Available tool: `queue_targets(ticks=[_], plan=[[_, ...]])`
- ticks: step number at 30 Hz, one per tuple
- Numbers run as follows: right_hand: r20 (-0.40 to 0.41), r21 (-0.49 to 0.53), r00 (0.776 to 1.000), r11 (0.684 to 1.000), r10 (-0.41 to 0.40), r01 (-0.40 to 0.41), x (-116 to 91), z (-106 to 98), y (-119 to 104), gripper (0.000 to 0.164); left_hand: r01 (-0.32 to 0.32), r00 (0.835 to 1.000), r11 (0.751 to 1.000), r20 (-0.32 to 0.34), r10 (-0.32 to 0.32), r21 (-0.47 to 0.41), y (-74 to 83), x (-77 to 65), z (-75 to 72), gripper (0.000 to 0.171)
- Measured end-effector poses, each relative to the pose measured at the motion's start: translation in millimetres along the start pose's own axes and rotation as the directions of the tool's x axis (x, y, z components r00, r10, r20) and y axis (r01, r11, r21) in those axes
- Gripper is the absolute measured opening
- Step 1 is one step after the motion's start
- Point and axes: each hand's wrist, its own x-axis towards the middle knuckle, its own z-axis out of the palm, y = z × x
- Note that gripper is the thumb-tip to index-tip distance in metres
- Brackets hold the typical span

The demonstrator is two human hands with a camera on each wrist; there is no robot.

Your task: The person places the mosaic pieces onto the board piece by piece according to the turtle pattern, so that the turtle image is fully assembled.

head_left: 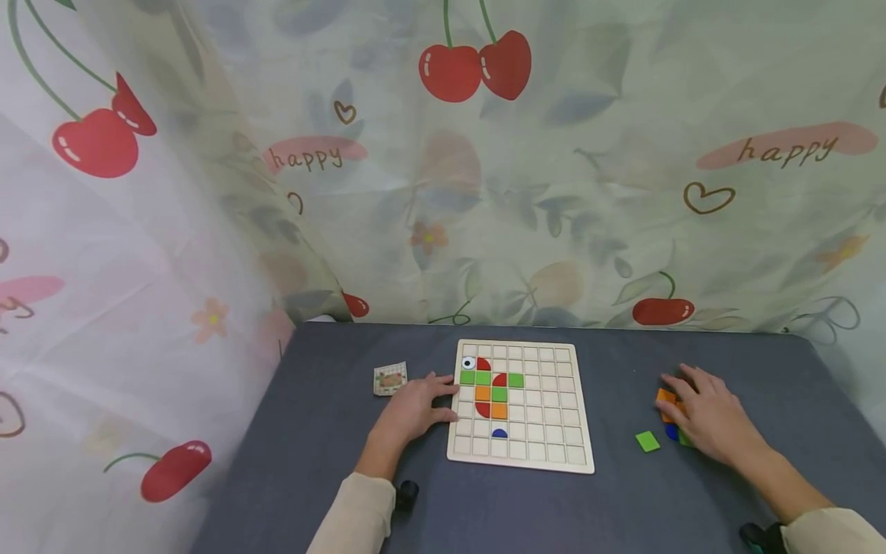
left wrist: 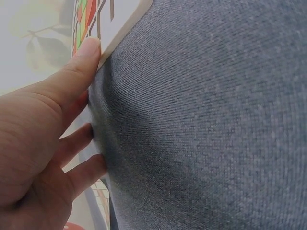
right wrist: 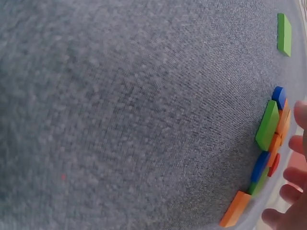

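A pale wooden grid board [head_left: 554, 400] lies on the table, bearing an eye tile [head_left: 468, 362] and several red, green and orange pieces at its upper left. Below those sits a blue half-round piece [head_left: 500, 434]. My left hand [head_left: 411, 412] rests at the board's left edge, fingers extended; its thumb [left wrist: 88, 50] touches the rim in the left wrist view. My right hand [head_left: 713, 419] is spread over a group of loose pieces, partly hiding them. Among these are an orange square [head_left: 666, 395] and a green block [right wrist: 267, 125], with the fingertips just beside them in the right wrist view.
A small picture card [head_left: 391, 379] lies left of the board. One green square [head_left: 647, 442] lies apart, between board and right hand. The dark cloth-covered table [head_left: 554, 508] meets a printed curtain [head_left: 588, 231] at the back and left.
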Motion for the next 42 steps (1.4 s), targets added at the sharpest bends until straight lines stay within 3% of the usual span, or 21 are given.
queue_targets(ticks=[8, 19, 28, 31, 38, 42], plan=[[-0.059, 0.033, 0.998, 0.999, -0.005, 0.007, -1, 1, 2, 0.033, -0.003, 1.000, 1.000, -0.005, 0.003, -0.009, 1.4, -0.9, -2.1, 0.058], [-0.065, 0.216, 0.995, 0.974, 0.077, -0.061, 4, 2, -3, 0.021, 0.020, 1.000, 1.000, 0.009, -0.020, -0.001, 3.1, -1.2, -2.4, 0.059], [-0.113, 0.210, 0.992, 0.977, 0.049, -0.025, 11, -2, -10, 0.018, 0.021, 1.000, 1.000, 0.007, -0.021, 0.003, 2.3, -0.3, -2.5, 0.060], [-0.097, 0.217, 0.995, 0.976, 0.034, -0.012, 15, -6, -15, 0.017, 0.024, 1.000, 1.000, 0.005, -0.024, -0.001, 2.4, 0.0, -2.1, 0.059], [0.036, 0.305, 0.997, 0.949, 0.075, -0.082, 21, -16, -28, 0.014, 0.026, 1.000, 1.000, 0.013, -0.026, -0.002, 3.4, -0.6, -2.4, 0.059], [0.019, 0.305, 0.998, 0.951, 0.057, -0.060, 27, -14, -33, 0.014, 0.027, 1.000, 1.000, 0.010, -0.027, 0.008, 3.7, -0.8, -2.5, 0.059]])
